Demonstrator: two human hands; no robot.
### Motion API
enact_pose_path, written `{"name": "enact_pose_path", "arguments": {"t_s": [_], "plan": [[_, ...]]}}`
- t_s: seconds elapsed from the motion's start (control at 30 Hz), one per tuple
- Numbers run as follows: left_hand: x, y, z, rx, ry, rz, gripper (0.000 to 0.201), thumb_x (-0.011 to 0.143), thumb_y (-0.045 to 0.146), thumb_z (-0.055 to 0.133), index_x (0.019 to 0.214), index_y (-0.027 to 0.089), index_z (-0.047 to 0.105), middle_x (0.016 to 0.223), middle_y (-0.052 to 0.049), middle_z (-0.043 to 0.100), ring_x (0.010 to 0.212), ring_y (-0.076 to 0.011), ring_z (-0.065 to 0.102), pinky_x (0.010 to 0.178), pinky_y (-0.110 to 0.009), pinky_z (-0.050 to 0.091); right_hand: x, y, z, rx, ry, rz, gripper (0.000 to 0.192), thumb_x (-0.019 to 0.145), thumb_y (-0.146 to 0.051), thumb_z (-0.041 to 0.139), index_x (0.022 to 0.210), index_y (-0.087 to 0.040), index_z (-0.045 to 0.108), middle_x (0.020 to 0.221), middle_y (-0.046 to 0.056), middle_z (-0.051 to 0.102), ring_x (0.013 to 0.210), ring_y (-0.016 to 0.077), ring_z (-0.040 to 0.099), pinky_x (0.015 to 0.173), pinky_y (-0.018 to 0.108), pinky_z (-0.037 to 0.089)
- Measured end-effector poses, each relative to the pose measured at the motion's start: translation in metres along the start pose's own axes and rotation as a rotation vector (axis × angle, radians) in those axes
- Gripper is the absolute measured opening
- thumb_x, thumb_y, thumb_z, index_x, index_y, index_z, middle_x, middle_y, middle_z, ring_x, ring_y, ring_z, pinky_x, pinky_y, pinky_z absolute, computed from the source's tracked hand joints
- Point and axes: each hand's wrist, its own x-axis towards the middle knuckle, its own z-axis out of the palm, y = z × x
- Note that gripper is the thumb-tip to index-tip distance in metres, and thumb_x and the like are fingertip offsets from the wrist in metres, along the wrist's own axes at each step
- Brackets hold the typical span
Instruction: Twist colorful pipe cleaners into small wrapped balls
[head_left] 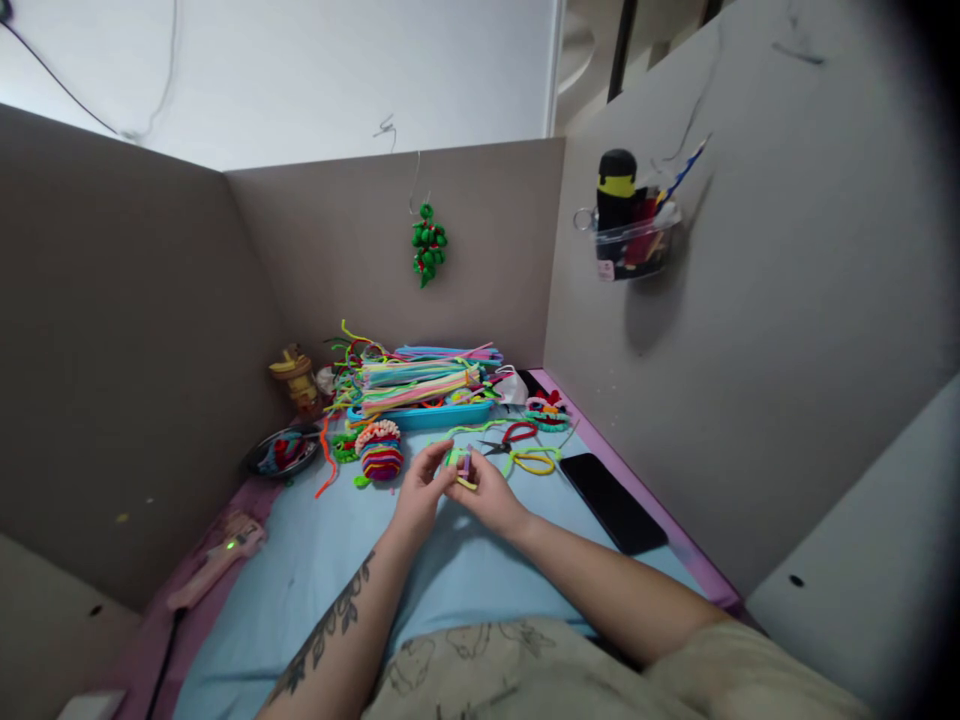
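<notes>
Both my hands meet over the light blue mat (330,560) and pinch a small pipe-cleaner piece (462,466) of green, purple and yellow. My left hand (420,492) grips it from the left with thumb and fingers. My right hand (489,494) holds it from the right. Just beyond lie scissors with red handles (511,438), a yellow pipe-cleaner loop (534,461) and a striped coiled pipe-cleaner ball (380,453).
A blue tray (424,415) piled with coloured pipe cleaners stands at the back. A black phone (611,500) lies at the right, a pink glue gun (217,560) at the left, a dark bowl (281,455) behind it. Grey partition walls enclose the desk; a green ornament (428,245) hangs on the back wall.
</notes>
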Motion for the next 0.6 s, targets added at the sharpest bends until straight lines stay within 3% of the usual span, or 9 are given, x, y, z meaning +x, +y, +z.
{"name": "enact_pose_path", "arguments": {"t_s": [0.17, 0.3, 0.6], "plan": [[0.0004, 0.0052, -0.0041, -0.005, -0.122, -0.122, 0.041, 0.071, 0.029, 0.067, 0.111, 0.021, 0.062, 0.115, -0.009, 0.059, 0.105, -0.0236, 0.055, 0.090, -0.036, 0.043, 0.0024, -0.0044, -0.0085, -0.117, -0.088, 0.009, 0.029, 0.071, -0.035, 0.066, 0.074, -0.019, 0.042, 0.065, -0.006, 0.041, 0.058, 0.0085, 0.040, 0.055, 0.020, 0.033], [-0.0017, 0.0059, -0.0042, -0.063, -0.186, -0.244, 0.042, 0.072, 0.031, 0.065, 0.114, 0.023, 0.060, 0.114, -0.009, 0.059, 0.100, -0.0232, 0.058, 0.083, -0.034, 0.047, 0.0028, -0.0045, -0.0114, -0.168, -0.088, 0.022, 0.029, 0.069, -0.033, 0.066, 0.070, -0.019, 0.042, 0.062, -0.006, 0.040, 0.056, 0.0076, 0.036, 0.052, 0.020, 0.030], [-0.0023, 0.0077, -0.0005, -0.082, -0.162, -0.261, 0.040, 0.071, 0.030, 0.064, 0.111, 0.023, 0.060, 0.115, -0.009, 0.058, 0.098, -0.0227, 0.058, 0.077, -0.031, 0.048, 0.0014, -0.0077, -0.0097, -0.196, -0.062, 0.078, 0.024, 0.065, -0.030, 0.067, 0.067, -0.018, 0.046, 0.057, -0.007, 0.041, 0.053, 0.0074, 0.036, 0.050, 0.020, 0.027]]}}
